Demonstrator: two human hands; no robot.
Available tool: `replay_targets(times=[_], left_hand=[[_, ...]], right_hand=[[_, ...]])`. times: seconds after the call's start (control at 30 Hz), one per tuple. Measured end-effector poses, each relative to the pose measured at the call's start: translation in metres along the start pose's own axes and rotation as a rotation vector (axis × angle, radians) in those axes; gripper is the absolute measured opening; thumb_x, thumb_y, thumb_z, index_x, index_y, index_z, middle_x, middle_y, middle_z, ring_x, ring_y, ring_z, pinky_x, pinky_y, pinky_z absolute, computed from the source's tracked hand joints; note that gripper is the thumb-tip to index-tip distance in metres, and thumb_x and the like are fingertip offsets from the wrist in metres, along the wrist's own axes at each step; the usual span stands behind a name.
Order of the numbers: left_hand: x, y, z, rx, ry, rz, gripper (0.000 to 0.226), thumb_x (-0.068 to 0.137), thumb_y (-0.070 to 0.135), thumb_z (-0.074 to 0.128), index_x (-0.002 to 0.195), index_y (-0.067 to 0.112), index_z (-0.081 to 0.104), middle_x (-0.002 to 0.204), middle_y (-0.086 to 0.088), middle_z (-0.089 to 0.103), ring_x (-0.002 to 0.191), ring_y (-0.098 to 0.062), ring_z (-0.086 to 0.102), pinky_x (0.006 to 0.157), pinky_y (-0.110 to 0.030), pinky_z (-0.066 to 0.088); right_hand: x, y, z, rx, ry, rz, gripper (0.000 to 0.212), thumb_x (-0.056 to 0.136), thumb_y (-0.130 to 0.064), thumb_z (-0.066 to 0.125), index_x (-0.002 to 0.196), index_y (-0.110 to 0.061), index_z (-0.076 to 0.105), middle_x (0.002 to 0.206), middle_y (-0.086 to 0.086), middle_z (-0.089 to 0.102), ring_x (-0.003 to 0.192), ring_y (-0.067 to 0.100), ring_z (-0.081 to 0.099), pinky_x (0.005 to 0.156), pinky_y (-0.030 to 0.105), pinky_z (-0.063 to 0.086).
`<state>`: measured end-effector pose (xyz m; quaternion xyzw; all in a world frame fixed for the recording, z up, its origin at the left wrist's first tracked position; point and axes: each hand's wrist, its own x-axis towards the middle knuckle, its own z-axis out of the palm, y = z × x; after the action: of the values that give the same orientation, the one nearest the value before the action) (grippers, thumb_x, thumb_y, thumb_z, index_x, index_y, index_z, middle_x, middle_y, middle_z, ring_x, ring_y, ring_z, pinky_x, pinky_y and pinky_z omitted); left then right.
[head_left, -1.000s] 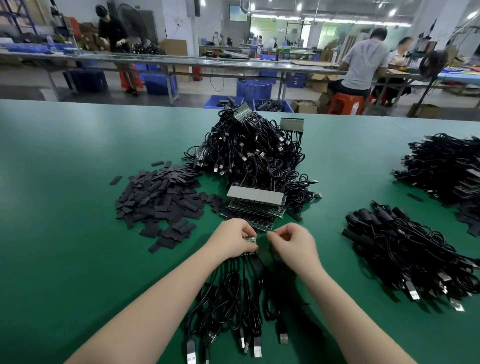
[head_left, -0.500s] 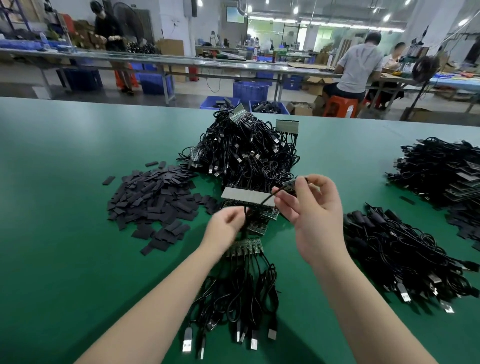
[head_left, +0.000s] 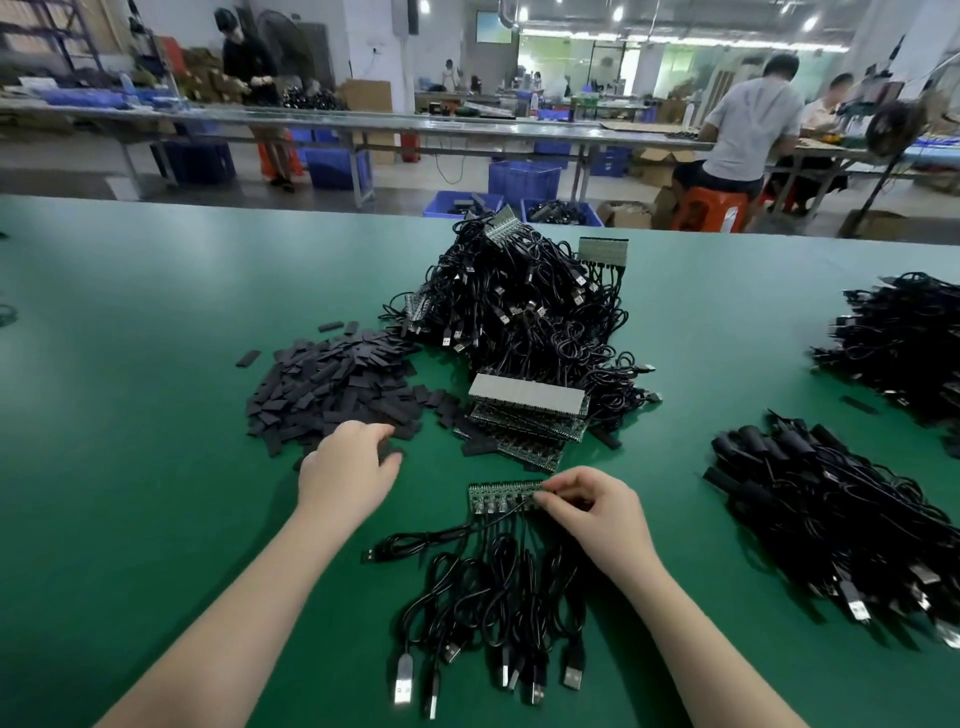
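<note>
Near the front of the green surface (head_left: 130, 467), the right hand (head_left: 597, 512) pinches the right end of a board strip (head_left: 501, 496) in a narrow grip, its black cables (head_left: 493, 587) trailing toward the camera. Left of it, the left hand (head_left: 348, 470) spreads a wide, empty grip over the near edge of the black sleeve pile (head_left: 332, 382). Just behind the strip sit a stack of boards (head_left: 527, 408) and a cable heap (head_left: 519, 312); a bundle of sleeved cables (head_left: 831, 525) lies well apart at right.

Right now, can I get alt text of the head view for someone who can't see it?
The right hand pinches the right end of a circuit board strip whose black USB cables trail across a green table. The left hand touches a pile of flat black pieces.
</note>
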<state>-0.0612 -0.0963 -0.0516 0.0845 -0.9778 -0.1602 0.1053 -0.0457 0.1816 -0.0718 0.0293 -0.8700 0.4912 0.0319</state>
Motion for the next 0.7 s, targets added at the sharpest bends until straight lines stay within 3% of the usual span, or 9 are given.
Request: replay_targets(times=[0.07,0.27,0.43,0.53,0.63,0.7], left_hand=[[0.003,-0.004,0.007,0.240,-0.048,0.020,0.042,0.094,0.048,0.055,0.131,0.026,0.057,0.123,0.001,0.058,0.110,-0.024,0.057,0.084,-0.035,0.048],[0.011,-0.002,0.010,0.275,-0.009,0.095,0.034,0.095,0.043,0.058,0.126,0.033,0.064,0.114,0.006,0.064,0.104,-0.020,0.062,0.076,-0.031,0.046],[-0.001,0.015,0.007,-0.043,0.151,0.183,0.031,0.091,0.038,0.065,0.120,0.029,0.069,0.115,0.007,0.065,0.102,-0.016,0.061,0.081,-0.033,0.050],[-0.014,0.046,0.008,-0.335,0.023,0.296,0.030,0.088,0.040,0.067,0.118,0.033,0.069,0.111,0.012,0.066,0.099,-0.008,0.060,0.086,-0.032,0.051],[-0.025,0.075,0.018,-0.385,-0.084,0.418,0.030,0.086,0.039,0.068,0.116,0.035,0.069,0.103,0.019,0.064,0.096,-0.002,0.057,0.087,-0.029,0.049],[-0.028,0.088,0.025,-0.448,-0.127,0.426,0.029,0.086,0.037,0.068,0.115,0.037,0.069,0.102,0.021,0.063,0.098,-0.001,0.057,0.089,-0.028,0.048]], right_hand=[[-0.001,0.002,0.001,-0.022,-0.017,-0.002,0.014,0.077,-0.032,0.084,0.075,-0.035,0.070,0.079,-0.024,0.072,0.078,-0.007,0.067,0.074,0.021,0.053],[0.001,0.008,0.003,-0.034,-0.032,-0.034,0.016,0.075,-0.034,0.085,0.072,-0.036,0.070,0.079,-0.025,0.072,0.078,-0.007,0.066,0.075,0.025,0.054],[0.003,0.009,0.007,-0.018,0.014,-0.025,0.016,0.075,-0.034,0.085,0.071,-0.040,0.070,0.075,-0.024,0.070,0.073,-0.003,0.065,0.071,0.028,0.056],[0.003,0.007,0.008,-0.027,0.033,-0.051,0.019,0.075,-0.039,0.084,0.080,-0.049,0.068,0.077,-0.022,0.070,0.077,-0.005,0.063,0.073,0.024,0.054],[0.001,0.006,0.006,0.050,0.031,-0.116,0.030,0.076,-0.036,0.083,0.095,-0.054,0.068,0.093,-0.022,0.072,0.092,-0.002,0.064,0.082,0.021,0.050],[-0.001,0.007,0.001,0.157,0.001,-0.148,0.029,0.079,-0.029,0.083,0.099,-0.048,0.074,0.095,-0.018,0.074,0.091,0.005,0.066,0.082,0.026,0.052]])
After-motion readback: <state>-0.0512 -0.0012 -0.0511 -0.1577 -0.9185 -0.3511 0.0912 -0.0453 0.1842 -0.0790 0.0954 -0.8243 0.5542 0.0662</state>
